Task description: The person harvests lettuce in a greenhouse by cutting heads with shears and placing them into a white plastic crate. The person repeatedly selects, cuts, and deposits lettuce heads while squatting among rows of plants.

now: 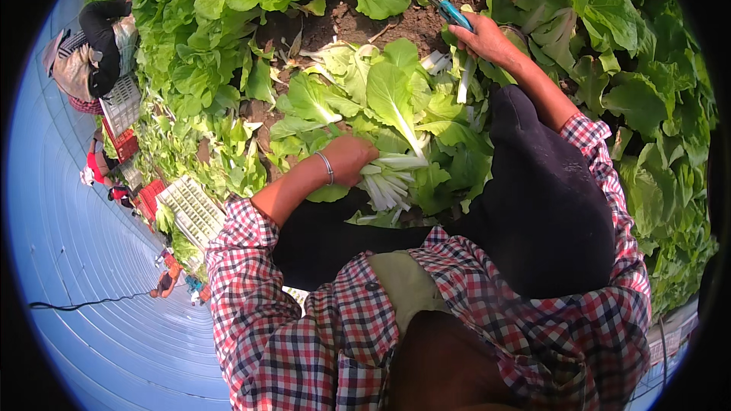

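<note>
My right hand grips the teal handle of a knife over bare soil, with the blade angled up and to the left. My left hand, with a metal bangle at its wrist, is closed around a bunch of leafy greens. White cut stems stick out on the right side of that fist. Just beyond it, loose green leaves with pale midribs lie heaped on the ground between my knees. The palm and most of the fingers of my left hand are hidden.
Leafy plants stand in dense rows to the left and right. A pale plastic crate sits by my left elbow, with red crates further along. A person bends beside a crate at the far left; several other people appear beyond.
</note>
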Demonstrator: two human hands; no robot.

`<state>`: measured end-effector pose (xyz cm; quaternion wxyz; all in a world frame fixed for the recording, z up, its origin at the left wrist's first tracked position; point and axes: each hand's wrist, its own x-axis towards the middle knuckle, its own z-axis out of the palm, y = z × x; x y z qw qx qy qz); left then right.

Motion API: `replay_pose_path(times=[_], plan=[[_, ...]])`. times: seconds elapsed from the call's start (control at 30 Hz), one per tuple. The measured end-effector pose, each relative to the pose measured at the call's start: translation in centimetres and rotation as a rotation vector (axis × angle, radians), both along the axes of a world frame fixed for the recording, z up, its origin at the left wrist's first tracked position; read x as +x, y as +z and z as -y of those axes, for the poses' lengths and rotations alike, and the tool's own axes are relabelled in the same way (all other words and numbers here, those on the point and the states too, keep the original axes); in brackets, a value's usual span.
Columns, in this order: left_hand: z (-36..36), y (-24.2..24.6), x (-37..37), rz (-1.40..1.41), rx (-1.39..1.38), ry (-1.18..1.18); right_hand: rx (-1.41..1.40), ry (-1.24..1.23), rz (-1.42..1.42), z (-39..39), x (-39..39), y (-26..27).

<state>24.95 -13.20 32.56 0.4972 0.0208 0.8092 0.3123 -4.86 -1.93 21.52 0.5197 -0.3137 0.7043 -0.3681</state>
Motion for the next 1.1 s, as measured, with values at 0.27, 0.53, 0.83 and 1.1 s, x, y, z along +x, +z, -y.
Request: replay_pose_path(times=[0.27,0.53,0.83,1.1], plan=[[-1.6,-4.6,-2.8,-0.430,-0.170,-0.024,0.000,-0.029,-0.054,-1.4,-0.1,1.0],[-1.1,-9.2,-3.5,-0.395,-0.067,-0.061,0.002,0.006,-0.167,-2.7,-0.6,1.7],[3.4,1.9,5.4,-0.678,-0.165,0.455,-0.057,-0.137,-0.232,-2.6,-0.1,6.3],[-7.8,0.9,4.6,-0.558,0.115,-0.010,-0.027,-0.083,-0.401,-2.2,-0.2,14.5]])
